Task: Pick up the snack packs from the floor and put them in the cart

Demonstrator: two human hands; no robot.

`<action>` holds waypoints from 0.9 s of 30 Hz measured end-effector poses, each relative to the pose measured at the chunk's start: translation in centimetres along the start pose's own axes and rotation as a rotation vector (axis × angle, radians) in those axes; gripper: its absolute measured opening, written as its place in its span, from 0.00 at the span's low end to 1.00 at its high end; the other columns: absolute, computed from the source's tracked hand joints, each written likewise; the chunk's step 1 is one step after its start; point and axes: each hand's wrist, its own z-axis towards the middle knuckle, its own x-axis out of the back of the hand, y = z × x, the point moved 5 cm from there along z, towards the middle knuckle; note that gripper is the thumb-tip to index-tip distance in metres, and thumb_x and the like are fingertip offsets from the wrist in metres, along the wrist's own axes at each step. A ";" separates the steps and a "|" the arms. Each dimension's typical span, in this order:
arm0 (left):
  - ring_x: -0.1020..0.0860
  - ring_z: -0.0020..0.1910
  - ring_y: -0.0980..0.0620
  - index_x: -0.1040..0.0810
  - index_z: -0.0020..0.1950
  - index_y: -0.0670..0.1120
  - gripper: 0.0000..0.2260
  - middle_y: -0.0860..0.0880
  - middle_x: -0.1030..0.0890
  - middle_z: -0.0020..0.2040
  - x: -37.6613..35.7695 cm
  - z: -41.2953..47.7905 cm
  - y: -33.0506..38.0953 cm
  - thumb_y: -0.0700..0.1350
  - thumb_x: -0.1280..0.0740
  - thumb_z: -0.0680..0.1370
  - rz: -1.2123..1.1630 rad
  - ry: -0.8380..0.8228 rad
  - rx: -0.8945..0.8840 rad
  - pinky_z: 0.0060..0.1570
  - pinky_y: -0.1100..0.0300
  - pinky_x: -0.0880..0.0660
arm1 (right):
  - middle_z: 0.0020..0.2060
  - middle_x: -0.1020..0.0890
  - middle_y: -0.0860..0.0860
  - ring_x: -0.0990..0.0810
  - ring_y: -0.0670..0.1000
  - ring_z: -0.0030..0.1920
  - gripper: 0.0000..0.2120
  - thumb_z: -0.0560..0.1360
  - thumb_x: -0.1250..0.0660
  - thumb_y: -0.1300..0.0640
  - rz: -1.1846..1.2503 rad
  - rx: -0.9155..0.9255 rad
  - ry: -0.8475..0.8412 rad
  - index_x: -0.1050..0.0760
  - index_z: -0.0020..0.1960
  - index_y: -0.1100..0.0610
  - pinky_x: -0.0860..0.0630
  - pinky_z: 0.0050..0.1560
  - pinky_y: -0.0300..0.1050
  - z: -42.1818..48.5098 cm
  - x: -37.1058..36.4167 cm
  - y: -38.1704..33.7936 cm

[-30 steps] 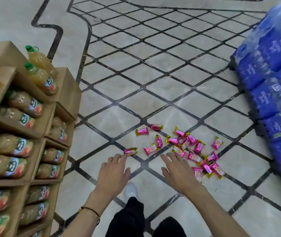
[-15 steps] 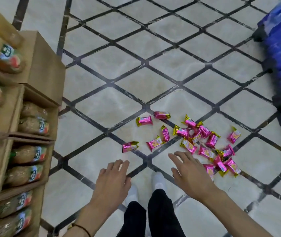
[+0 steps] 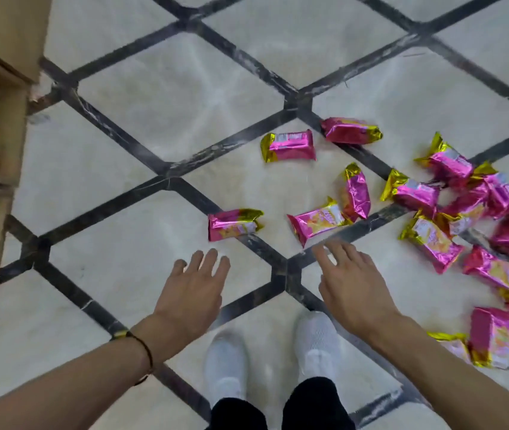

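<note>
Left hand point(image 3: 194, 287) and right hand point(image 3: 352, 283) spread wide, empty. Just past the right fingertips point(image 3: 319, 249): nearest snack pack point(image 3: 318, 220), long axis slanting across the reach. Slightly farther past the left: second pack point(image 3: 234, 223). Heap point(image 3: 464, 200) beyond, rightward, on floor point(image 3: 154, 103).

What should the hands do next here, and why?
Probably lower the left hand onto the nearest snack pack and grasp it. Both hands are open and empty, the right hand hovers by a second pack, and every visible pack lies on the floor.
</note>
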 end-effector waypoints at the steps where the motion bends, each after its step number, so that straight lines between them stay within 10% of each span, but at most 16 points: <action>1: 0.24 0.61 0.35 0.27 0.70 0.40 0.36 0.37 0.25 0.67 -2.2 1.3 0.5 0.44 0.23 0.63 0.037 0.000 -0.027 0.51 0.40 0.24 | 0.63 0.24 0.60 0.25 0.65 0.63 0.32 0.64 0.27 0.60 -0.007 0.012 -0.009 0.29 0.68 0.60 0.24 0.55 0.59 0.8 -2.0 0.4; 10: 0.50 0.79 0.31 0.54 0.83 0.46 0.45 0.36 0.52 0.82 -8.7 12.6 0.1 0.47 0.31 0.73 0.133 0.204 0.035 0.71 0.29 0.46 | 0.76 0.36 0.62 0.42 0.64 0.77 0.47 0.65 0.25 0.64 -0.116 0.036 0.072 0.44 0.79 0.58 0.40 0.74 0.63 10.7 -10.1 5.1; 15: 0.42 0.77 0.32 0.55 0.82 0.43 0.43 0.36 0.42 0.79 -9.3 16.5 -1.4 0.46 0.34 0.75 0.161 0.260 0.101 0.71 0.28 0.48 | 0.77 0.39 0.60 0.50 0.61 0.79 0.46 0.69 0.26 0.59 -0.238 0.085 0.018 0.48 0.80 0.56 0.58 0.77 0.63 14.0 -11.9 6.1; 19: 0.28 0.61 0.34 0.49 0.81 0.42 0.38 0.37 0.31 0.68 -8.9 18.4 -3.0 0.44 0.33 0.76 0.133 0.307 0.146 0.67 0.33 0.38 | 0.60 0.23 0.62 0.28 0.64 0.65 0.40 0.62 0.22 0.61 -0.278 0.101 0.051 0.33 0.70 0.58 0.47 0.76 0.64 15.3 -12.6 6.8; 27: 0.27 0.49 0.39 0.46 0.80 0.45 0.38 0.39 0.28 0.58 -2.8 11.6 -2.0 0.49 0.30 0.75 -0.190 0.306 0.235 0.42 0.46 0.28 | 0.53 0.22 0.59 0.24 0.63 0.53 0.36 0.66 0.28 0.50 -0.140 -0.086 0.043 0.35 0.69 0.60 0.29 0.54 0.59 10.1 -6.2 5.2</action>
